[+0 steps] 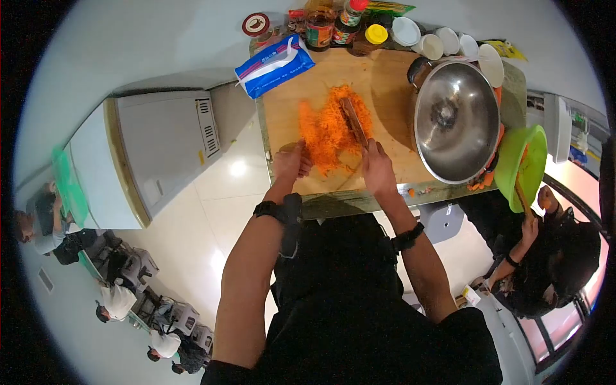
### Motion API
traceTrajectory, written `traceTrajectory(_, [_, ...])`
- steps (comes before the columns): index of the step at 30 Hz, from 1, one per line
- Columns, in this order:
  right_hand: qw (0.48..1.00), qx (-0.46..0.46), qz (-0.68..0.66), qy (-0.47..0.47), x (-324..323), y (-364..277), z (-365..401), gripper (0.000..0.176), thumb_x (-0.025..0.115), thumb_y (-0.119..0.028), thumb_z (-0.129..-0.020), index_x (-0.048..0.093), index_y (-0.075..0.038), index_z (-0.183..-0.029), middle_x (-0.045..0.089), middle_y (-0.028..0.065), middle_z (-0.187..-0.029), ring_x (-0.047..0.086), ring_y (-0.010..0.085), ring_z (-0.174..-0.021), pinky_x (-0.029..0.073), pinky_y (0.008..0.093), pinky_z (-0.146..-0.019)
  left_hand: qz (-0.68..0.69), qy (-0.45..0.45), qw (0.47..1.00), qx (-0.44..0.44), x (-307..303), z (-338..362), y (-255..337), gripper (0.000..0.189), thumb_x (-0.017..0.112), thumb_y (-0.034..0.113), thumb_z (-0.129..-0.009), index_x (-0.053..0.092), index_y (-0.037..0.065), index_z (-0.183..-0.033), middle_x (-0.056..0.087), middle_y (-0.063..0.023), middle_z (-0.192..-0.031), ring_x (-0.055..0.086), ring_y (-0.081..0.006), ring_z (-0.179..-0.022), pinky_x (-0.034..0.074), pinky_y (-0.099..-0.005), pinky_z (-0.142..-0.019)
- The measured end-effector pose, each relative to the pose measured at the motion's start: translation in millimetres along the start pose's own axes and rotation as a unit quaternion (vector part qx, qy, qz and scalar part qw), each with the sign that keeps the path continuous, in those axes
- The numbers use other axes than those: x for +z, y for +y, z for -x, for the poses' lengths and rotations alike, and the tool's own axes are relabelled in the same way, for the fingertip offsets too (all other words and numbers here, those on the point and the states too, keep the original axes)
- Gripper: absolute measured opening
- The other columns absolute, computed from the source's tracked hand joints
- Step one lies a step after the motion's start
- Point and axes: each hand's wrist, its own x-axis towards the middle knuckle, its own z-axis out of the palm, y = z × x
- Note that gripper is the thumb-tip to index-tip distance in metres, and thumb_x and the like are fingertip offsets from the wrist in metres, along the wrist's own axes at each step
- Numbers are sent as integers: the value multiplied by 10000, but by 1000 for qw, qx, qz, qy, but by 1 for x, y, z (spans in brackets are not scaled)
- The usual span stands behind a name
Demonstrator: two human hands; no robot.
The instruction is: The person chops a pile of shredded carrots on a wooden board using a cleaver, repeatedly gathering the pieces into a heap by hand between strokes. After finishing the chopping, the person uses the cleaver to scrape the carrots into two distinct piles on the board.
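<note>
Gripping knife [354,119], right hand [378,170]; board [394,90] bare between shreds [330,131], bowl [459,144].

I hold the knife [353,120] slanting far-left over the right of a loose, spread heap of fine orange shreds [321,138].

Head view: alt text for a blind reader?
A person's right hand holds a flat brownish tool, probably a knife, over a pile of shredded orange vegetable on a tan wooden board; the left hand is at the pile's left edge. A wide silver metal bowl stands at right, a blue plastic packet at upper left.
</note>
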Motion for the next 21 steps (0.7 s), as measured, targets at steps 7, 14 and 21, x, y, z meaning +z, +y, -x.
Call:
traceTrajectory(7, [999, 22, -41, -9, -19, 11, 22, 185, 501, -143, -999, 466, 11, -1095, 595, 298, -1029, 567, 524, -959, 474, 549, -766, -27, 23, 998, 49, 3, 18, 9, 684, 661, 588, -881, 637, -9, -549, 609, -99, -507, 548, -179, -389, 445, -330, -376])
traceTrajectory(14, [998, 22, -26, 44, 10, -2, 15, 185, 483, -128, -997, 444, 9, -1114, 557, 308, -987, 554, 539, -927, 463, 565, -748, -52, 39, 996, 59, 2, 23, 14, 651, 654, 577, -890, 652, 12, -567, 625, -99, -525, 563, -170, -402, 444, -319, -376])
traceTrajectory(21, [1000, -1, 0, 8, -17, 5, 10, 395, 523, -110, -927, 401, -17, -1291, 571, 304, -1087, 622, 514, -885, 536, 592, -749, -41, 46, 998, 30, 1, 14, 13, 629, 637, 530, -920, 661, 7, -572, 620, -113, -520, 570, -180, -406, 456, -323, -381])
